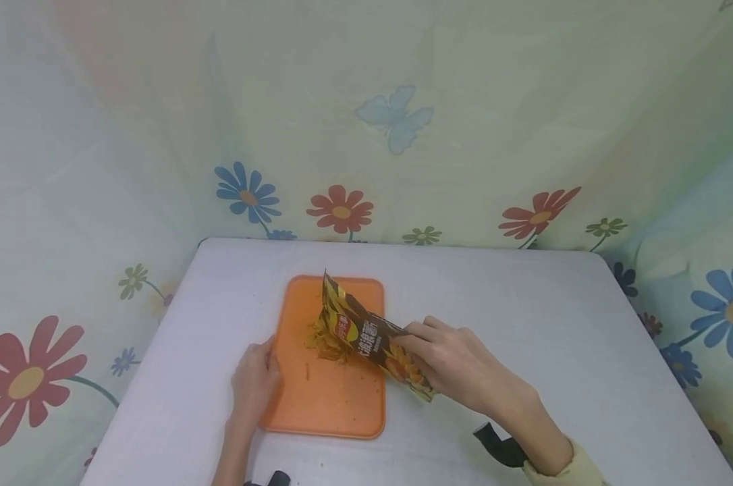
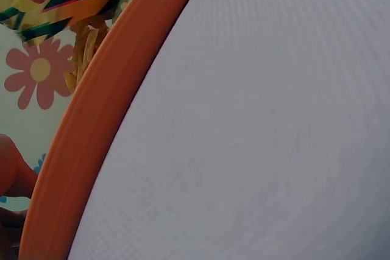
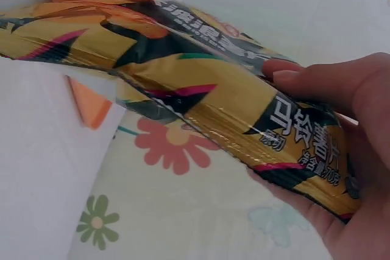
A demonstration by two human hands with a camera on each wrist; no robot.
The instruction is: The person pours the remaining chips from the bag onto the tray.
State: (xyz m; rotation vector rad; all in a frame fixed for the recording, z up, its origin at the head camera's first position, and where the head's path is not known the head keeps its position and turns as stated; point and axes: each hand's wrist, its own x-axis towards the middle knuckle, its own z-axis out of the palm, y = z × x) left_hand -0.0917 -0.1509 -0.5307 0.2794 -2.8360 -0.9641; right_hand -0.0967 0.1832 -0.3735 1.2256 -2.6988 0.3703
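Observation:
My left hand grips the left edge of an orange tray; in the left wrist view a bit of that hand shows beside the tray's rim. My right hand holds a gold and dark potato chip bag by its lower right end. The bag slants over the tray, its far end up and to the left. Under it lies a heap of yellow chips, partly hidden by the bag. In the right wrist view, the thumb and fingers clasp the crumpled bag.
The tray lies on a white-covered table. A black strap hangs by the right wrist, and a black piece shows near the left forearm. A flowered curtain stands behind the table. Small crumbs dot the tray.

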